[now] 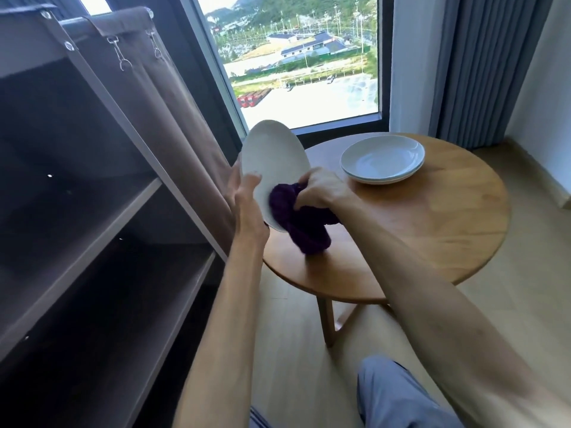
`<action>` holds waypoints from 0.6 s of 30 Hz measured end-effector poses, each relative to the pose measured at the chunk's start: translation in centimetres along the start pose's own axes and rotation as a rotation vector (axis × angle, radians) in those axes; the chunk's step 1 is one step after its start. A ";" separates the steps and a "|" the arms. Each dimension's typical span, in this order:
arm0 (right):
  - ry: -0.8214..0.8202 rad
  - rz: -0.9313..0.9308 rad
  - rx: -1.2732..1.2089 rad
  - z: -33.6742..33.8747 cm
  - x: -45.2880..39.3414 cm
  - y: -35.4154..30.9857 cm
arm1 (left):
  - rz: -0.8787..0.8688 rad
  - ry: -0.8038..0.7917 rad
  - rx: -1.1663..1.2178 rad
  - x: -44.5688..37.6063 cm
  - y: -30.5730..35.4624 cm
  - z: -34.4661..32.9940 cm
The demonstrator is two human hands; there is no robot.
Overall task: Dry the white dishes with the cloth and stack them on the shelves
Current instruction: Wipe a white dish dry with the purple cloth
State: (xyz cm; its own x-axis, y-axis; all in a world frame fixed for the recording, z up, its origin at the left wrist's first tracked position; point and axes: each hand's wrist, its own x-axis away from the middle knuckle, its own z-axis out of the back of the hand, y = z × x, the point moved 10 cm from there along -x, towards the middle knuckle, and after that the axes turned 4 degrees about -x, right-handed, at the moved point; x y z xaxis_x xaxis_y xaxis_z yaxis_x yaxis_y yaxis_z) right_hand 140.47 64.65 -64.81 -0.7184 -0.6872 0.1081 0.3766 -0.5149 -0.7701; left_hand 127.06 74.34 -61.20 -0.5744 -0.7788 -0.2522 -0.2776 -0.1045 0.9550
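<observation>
Right now the left hand [244, 196] holds a smooth white oval plate [272, 162] tilted on edge, thumb on its face and fingers behind the rim. At its four o'clock, the right hand [321, 188] grips a bunched, nubbly dark purple cloth [296, 223] pressed against the plate. Two stacked glossy white dishes [383, 159] sit at two o'clock on the round wooden table [432, 223]. Brown fabric-sided shelves [92, 230] stand at nine o'clock.
</observation>
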 end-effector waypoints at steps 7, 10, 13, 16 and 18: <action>0.395 -0.075 -0.164 4.7 -0.9 2.2 | 0.165 0.000 0.146 2.6 -4.0 0.3; 0.540 0.014 -0.249 5.8 -0.5 0.5 | 0.153 -0.004 0.123 2.3 -3.8 -0.2; 0.609 0.068 -0.424 5.9 0.5 -1.3 | 0.119 -0.014 0.071 2.2 -3.3 -1.4; 0.512 0.242 -0.636 5.2 1.6 -3.6 | 0.128 -0.010 0.071 2.2 -2.8 -2.6; 0.366 0.415 -0.721 4.6 2.9 -5.5 | 0.100 -0.012 0.093 1.7 -2.1 -2.9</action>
State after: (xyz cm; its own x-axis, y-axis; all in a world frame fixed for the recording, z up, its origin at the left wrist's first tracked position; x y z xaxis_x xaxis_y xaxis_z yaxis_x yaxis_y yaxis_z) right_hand 139.02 63.17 -57.38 -0.7941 -0.4767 -0.3772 0.2777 0.2676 -0.9227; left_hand 128.86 71.40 -63.17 -0.6117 -0.7750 -0.1586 -0.2880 0.0314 0.9571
